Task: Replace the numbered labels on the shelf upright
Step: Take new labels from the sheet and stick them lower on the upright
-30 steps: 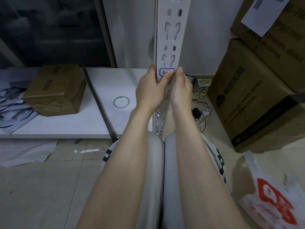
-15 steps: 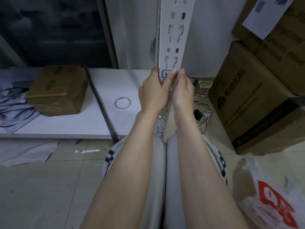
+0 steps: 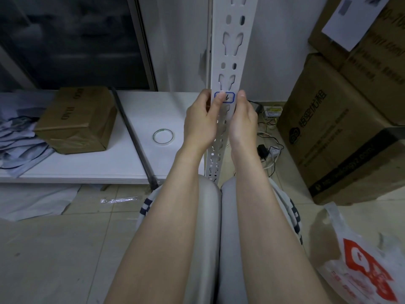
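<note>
A white slotted shelf upright rises in the middle of the view. A white label with a blue border and handwritten digits sticks on its face at hand height. My left hand holds the upright's left edge, and its thumb presses on the left half of the label, hiding some digits. My right hand holds the right edge, its thumb tip beside the label's right end. The fingers behind the upright are hidden.
A low white shelf board on the left carries a brown box, a tape roll and grey cloth. Stacked cardboard boxes stand right, cables lie behind, a plastic bag lies at lower right.
My two thumbs, which met over the label's middle, have slid apart toward its ends. More of the label's right half now shows.
</note>
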The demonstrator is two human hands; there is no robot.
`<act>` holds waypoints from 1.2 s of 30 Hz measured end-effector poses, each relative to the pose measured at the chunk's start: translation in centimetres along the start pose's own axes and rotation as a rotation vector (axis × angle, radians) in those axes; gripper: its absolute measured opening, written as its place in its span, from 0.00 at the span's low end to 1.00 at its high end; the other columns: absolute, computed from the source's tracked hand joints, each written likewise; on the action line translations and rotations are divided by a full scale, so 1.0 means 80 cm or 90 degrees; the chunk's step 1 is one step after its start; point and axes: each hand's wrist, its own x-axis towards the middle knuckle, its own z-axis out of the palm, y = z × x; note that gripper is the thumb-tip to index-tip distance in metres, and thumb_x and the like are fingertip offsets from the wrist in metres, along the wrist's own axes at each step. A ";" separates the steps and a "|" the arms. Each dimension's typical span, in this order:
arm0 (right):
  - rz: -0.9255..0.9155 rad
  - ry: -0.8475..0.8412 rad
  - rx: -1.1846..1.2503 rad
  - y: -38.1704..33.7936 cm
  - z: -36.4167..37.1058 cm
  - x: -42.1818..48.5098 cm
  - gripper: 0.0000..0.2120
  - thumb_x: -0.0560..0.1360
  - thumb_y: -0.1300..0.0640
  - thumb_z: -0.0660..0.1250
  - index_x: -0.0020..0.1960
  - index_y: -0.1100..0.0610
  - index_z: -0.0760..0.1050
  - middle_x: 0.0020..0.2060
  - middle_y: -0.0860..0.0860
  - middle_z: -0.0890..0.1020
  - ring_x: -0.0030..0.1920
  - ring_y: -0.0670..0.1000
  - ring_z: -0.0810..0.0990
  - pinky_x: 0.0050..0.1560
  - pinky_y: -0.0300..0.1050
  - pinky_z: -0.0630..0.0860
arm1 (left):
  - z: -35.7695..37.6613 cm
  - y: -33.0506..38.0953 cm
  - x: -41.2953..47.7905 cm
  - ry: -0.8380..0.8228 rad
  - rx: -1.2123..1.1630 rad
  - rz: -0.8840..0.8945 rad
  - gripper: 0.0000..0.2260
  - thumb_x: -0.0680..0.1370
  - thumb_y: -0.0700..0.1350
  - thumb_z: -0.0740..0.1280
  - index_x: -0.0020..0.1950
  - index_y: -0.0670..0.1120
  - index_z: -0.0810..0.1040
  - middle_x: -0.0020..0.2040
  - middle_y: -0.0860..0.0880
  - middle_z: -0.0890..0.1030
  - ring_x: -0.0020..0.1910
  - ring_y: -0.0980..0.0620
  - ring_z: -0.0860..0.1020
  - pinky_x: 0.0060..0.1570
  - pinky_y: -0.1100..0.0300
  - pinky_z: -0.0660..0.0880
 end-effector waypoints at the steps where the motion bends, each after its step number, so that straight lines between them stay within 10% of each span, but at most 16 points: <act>1: -0.001 0.000 -0.001 0.000 0.000 0.000 0.16 0.83 0.46 0.54 0.45 0.47 0.78 0.50 0.49 0.84 0.54 0.50 0.81 0.64 0.55 0.73 | 0.000 -0.001 0.000 -0.005 -0.015 -0.001 0.16 0.82 0.53 0.62 0.41 0.43 0.71 0.32 0.54 0.71 0.30 0.59 0.66 0.31 0.66 0.64; 16: 0.008 0.007 -0.008 -0.006 0.003 -0.007 0.22 0.74 0.39 0.53 0.48 0.51 0.80 0.47 0.50 0.85 0.52 0.52 0.82 0.62 0.58 0.75 | -0.012 -0.007 -0.007 -0.027 -0.088 0.049 0.07 0.83 0.42 0.61 0.49 0.45 0.77 0.34 0.57 0.76 0.36 0.69 0.74 0.40 0.74 0.67; 20: 0.006 0.009 -0.008 -0.005 0.003 -0.008 0.21 0.76 0.40 0.53 0.48 0.50 0.80 0.47 0.50 0.85 0.53 0.52 0.82 0.62 0.58 0.75 | -0.016 -0.013 -0.008 -0.062 -0.110 0.065 0.10 0.82 0.42 0.62 0.61 0.42 0.78 0.49 0.54 0.83 0.50 0.60 0.80 0.53 0.66 0.74; 27: 0.005 0.008 -0.004 -0.003 0.002 -0.005 0.18 0.80 0.44 0.54 0.46 0.51 0.79 0.46 0.49 0.84 0.52 0.52 0.82 0.62 0.58 0.74 | -0.011 -0.010 -0.010 -0.038 -0.089 0.051 0.07 0.84 0.42 0.60 0.52 0.45 0.77 0.36 0.61 0.77 0.37 0.67 0.74 0.41 0.73 0.68; 36: 0.006 0.011 0.000 0.000 0.002 -0.003 0.16 0.82 0.46 0.55 0.47 0.50 0.78 0.46 0.48 0.84 0.52 0.51 0.81 0.62 0.57 0.75 | -0.013 -0.010 -0.010 -0.073 -0.093 0.021 0.13 0.78 0.35 0.66 0.62 0.42 0.77 0.51 0.51 0.83 0.46 0.61 0.80 0.50 0.67 0.75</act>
